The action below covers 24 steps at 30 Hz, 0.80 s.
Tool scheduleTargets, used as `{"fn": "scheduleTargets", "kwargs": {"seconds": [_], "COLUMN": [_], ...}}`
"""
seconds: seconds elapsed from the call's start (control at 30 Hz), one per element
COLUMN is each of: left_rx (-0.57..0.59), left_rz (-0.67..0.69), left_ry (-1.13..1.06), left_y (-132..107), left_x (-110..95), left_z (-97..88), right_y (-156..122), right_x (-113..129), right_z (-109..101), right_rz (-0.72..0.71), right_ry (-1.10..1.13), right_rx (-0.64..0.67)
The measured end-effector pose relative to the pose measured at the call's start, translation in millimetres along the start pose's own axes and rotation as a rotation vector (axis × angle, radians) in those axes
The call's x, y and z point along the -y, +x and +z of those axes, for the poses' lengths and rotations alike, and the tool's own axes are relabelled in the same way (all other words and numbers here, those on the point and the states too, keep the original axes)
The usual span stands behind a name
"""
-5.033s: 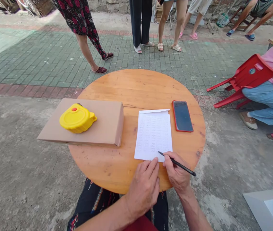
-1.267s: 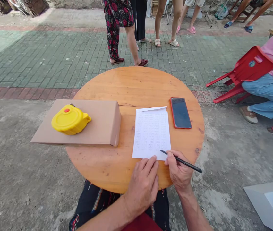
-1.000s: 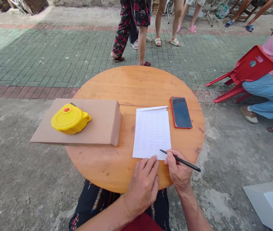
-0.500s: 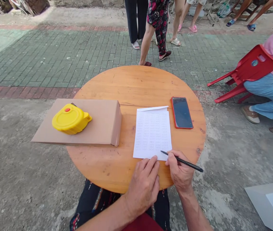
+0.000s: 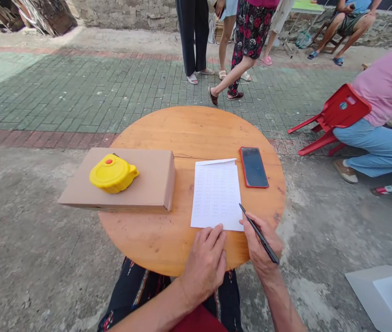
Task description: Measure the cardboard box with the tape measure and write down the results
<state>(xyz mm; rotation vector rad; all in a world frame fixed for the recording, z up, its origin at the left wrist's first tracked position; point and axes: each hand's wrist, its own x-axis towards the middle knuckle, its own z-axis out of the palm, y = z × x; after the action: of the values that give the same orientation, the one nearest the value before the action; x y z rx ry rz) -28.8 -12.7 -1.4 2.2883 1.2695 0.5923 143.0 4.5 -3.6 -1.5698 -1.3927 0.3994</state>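
Note:
A white sheet of paper (image 5: 216, 196) with rows of small printed or written marks lies on the round wooden table (image 5: 196, 129), its far edge folded up. My left hand (image 5: 207, 258) rests flat with its fingertips on the paper's near edge, fingers stretched out. At the paper's lower right corner, my right hand (image 5: 263, 244) is closed around a black pen (image 5: 260, 235). The pen's tip points up and left, over the paper's right edge; whether it touches I cannot tell. Just right of the paper is a smartphone (image 5: 254, 167) in a red case.
On the left, a cardboard box (image 5: 147, 180) overhangs the table edge, with a yellow tape-measure-shaped container (image 5: 113, 174) on top. A red plastic chair (image 5: 341, 110) with a seated person is at right. A white box (image 5: 371, 290) stands lower right. People stand beyond the table.
My right hand has shifted slightly right and the pen has swung steeper, its tip moving up and right to the paper's edge. My left hand stays put. The view has tilted up a little.

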Motion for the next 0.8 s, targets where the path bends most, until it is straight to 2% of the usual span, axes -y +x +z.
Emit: {"fn": "scheduleTargets", "kwargs": {"seconds": [0.1, 0.17, 0.33, 0.4, 0.5, 0.63, 0.73, 0.8], "left_rx": [0.0, 0.006, 0.004, -0.002, -0.008, -0.023, -0.028, -0.031], "left_rz": [0.004, 0.002, -0.008, -0.005, -0.004, -0.019, -0.015, 0.0], "left_ry": [-0.014, -0.024, -0.034, -0.039, -0.052, -0.067, -0.073, -0.073], "left_y": [1, 1, 0, 0, 0, -1, -2, -2], "left_x": [1, 1, 1, 1, 1, -1, -3, -3], "left_z": [-0.8, -1.2, 0.7, 1.8, 1.8, -2.3, -6.6, -8.0], "right_y": [12, 27, 62, 65, 47, -18, -77, -105], "right_x": [-4, -6, -2, 0, 1, 1, -5, -9], "right_z": [-5, -4, 10, 8, -6, -24, -20, -12], "right_rz": [-0.301, -0.447, -0.606, -0.61, -0.498, -0.366, -0.34, -0.33], "right_ry": [-0.238, -0.394, -0.779, -0.837, -0.763, -0.501, -0.434, -0.399], "right_rx": [0.103, 0.177, 0.486, 0.508, 0.326, -0.02, -0.113, -0.154]}}
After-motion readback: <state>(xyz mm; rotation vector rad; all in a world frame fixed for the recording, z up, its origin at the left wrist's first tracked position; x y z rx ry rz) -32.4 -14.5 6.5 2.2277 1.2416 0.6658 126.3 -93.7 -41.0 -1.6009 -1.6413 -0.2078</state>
